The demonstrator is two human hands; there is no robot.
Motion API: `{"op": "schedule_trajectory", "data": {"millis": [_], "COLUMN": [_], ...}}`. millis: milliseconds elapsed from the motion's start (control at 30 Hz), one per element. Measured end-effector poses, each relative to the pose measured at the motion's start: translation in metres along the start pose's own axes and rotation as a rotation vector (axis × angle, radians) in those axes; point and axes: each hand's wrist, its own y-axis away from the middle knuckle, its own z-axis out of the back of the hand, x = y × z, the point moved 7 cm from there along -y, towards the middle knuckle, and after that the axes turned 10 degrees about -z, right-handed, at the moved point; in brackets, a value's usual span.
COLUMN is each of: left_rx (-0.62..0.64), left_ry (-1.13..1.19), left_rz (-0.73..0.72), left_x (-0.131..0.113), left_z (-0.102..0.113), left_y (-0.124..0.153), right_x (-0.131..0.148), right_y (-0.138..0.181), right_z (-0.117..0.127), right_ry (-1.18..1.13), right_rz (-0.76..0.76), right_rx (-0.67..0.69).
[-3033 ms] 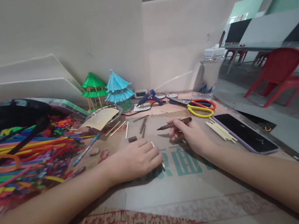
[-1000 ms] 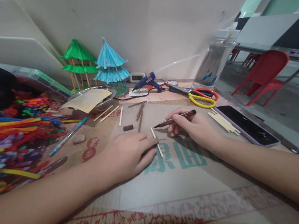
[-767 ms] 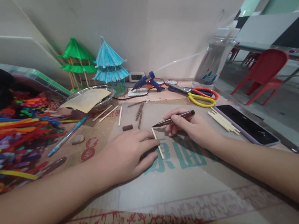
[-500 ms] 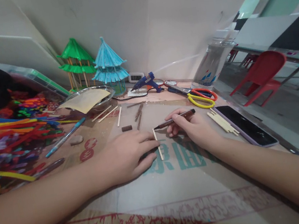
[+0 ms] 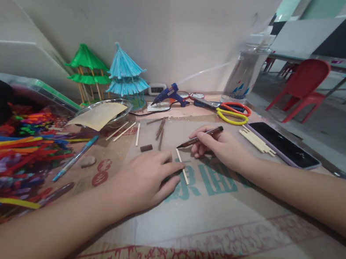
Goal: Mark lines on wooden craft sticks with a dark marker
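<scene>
My right hand is closed around a brown marker. The marker's tip touches or nearly touches the top end of a thin pale wooden stick lying on the covered table. My left hand lies flat and open, fingers stretched and thumb apart, with its index fingertip resting on that stick. Just beyond the left hand lies the brown marker cap. Several brown-coloured sticks are beyond the cap, and another pale stick lies near them.
Colourful pipe cleaners pile up at left. Green and blue pavilion models stand by a clear bowl. A blue glue gun, scissors, pale sticks, a phone and plastic bottle are behind and right.
The marker and my right hand have shifted very slightly left. My left fingertip stays on the stick.
</scene>
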Motion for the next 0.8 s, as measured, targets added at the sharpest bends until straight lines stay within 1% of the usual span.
{"op": "schedule_trajectory", "data": {"millis": [300,533,667,800], "left_rx": [-0.008,0.015,0.031,0.027], "left_ry": [-0.008,-0.005,0.011,-0.002], "left_rz": [-0.008,-0.003,0.005,0.009], "left_x": [0.0001,0.0005,0.0006,0.0007], "left_z": [0.0003,-0.0007,-0.003,-0.0035], "left_y": [-0.0008,-0.0006,-0.0005,-0.0004], "right_x": [0.0008,-0.0028,-0.0052,-0.0035], "right_y": [0.0013,0.0013,0.0018,0.0008], "right_z": [-0.0006,-0.0019,-0.0031,-0.0005], "right_ry": [0.006,0.01,-0.009,-0.041], "right_rz": [0.002,-0.048,-0.051,-0.025], "right_rx": [0.012,0.038,0.071,0.025]}}
